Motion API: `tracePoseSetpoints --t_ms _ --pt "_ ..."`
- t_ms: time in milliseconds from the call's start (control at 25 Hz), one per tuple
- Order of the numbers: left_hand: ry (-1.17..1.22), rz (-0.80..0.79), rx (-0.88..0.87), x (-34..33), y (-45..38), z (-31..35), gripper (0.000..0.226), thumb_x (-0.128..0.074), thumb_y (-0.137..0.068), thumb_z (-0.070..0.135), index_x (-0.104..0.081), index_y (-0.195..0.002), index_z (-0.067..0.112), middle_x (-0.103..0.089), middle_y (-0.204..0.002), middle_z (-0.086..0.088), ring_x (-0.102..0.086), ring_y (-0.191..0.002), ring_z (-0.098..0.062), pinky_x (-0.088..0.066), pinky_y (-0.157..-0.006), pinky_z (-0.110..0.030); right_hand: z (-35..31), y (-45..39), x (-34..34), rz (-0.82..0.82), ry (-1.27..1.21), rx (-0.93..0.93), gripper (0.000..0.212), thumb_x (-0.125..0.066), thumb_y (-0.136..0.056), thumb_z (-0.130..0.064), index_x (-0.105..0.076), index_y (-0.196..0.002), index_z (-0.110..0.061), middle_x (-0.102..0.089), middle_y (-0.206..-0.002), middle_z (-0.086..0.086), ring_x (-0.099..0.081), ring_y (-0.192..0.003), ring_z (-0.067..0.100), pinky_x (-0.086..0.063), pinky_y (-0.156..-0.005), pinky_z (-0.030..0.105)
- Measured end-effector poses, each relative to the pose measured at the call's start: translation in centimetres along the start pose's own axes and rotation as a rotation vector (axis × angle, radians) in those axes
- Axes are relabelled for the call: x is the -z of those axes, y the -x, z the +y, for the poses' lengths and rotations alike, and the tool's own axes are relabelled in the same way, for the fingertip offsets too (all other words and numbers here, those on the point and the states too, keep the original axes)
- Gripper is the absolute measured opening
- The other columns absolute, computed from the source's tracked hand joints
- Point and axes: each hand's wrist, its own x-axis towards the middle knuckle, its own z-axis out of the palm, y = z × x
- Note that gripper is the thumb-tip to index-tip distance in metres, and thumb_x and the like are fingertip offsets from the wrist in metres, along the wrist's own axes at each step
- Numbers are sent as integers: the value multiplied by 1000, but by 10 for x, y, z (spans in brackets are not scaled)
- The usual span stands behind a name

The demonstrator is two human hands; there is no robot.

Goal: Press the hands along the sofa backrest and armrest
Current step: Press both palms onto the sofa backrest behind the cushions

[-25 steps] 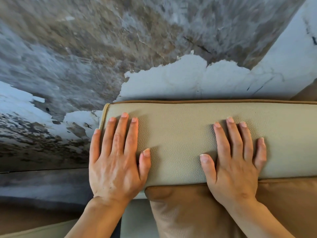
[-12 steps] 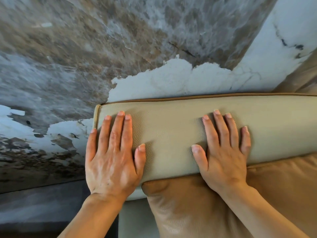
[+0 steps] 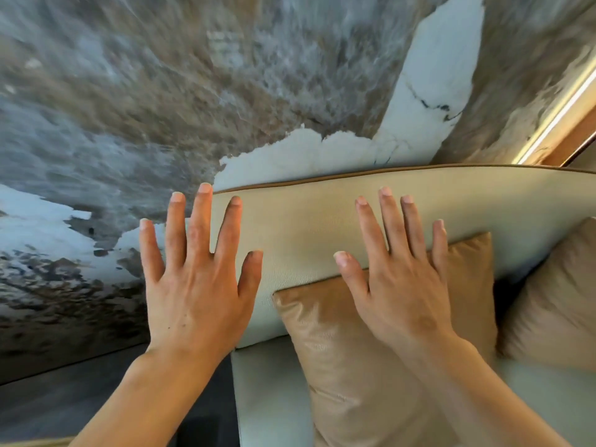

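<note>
The beige leather sofa backrest (image 3: 309, 221) runs across the middle of the view, edged on top with brown piping. My left hand (image 3: 196, 285) hovers at the backrest's left end with fingers spread; its outer fingers overhang the end and lie over the wall behind. My right hand (image 3: 400, 282) has its fingers spread over the backrest and its palm over a tan cushion (image 3: 354, 366). Whether either palm touches the leather I cannot tell. Neither hand holds anything.
A marbled grey, brown and white wall (image 3: 225, 91) stands right behind the sofa. A second tan cushion (image 3: 554, 301) leans at the right. The pale seat (image 3: 267, 398) shows below the backrest. A lit strip (image 3: 561, 104) runs along the upper right.
Both hands went from lying flat with fingers together on the backrest to spread fingers. The view has swung and pulled back, showing the cushions and more of the backrest to the right.
</note>
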Motion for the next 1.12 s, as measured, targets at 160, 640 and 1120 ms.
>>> tracePoseSetpoints --t_ms 160,640,1120 --pt "-29 99 -2 96 24 -3 68 -32 -96 51 -28 -155 18 -15 -165 -13 -9 -152 -37 -4 -118 -60 -6 27 103 85 -19 9 69 -19 -95 -59 -17 -155 -24 -15 -164 7 -12 -150 30 -9 -117 59" --pt "-90 394 160 451 166 62 68 -41 -93 50 -31 -154 23 -18 -165 -7 -10 -153 -32 2 -121 -52 30 180 453 463 -188 177 71 -25 -95 -60 -20 -155 -23 -16 -164 10 -11 -150 31 -3 -116 59" --pt "-276 499 299 604 318 -12 66 -31 -97 53 -30 -154 21 -20 -164 -10 -9 -153 -31 0 -122 -52 -59 288 574 588 -372 357 71 -19 -97 -63 -19 -155 -22 -12 -164 10 -7 -151 31 0 -116 58"
